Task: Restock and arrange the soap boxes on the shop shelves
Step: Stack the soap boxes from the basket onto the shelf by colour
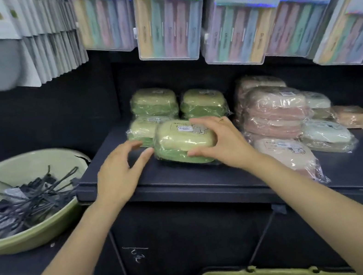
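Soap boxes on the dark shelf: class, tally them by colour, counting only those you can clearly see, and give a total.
Green soap boxes: 4
Pink soap boxes: at least 4, in a stack with more hidden behind
Cream soap boxes: 1
Pale mint soap boxes: 2
Tan soap boxes: 1
Total: at least 12

A green soap box [185, 142] with a cream lid, wrapped in clear film, lies flat near the front of the dark shelf [280, 183]. Three more green boxes [153, 102] sit just behind it, and stacked pink boxes [275, 111] and pale ones [326, 134] lie to the right.
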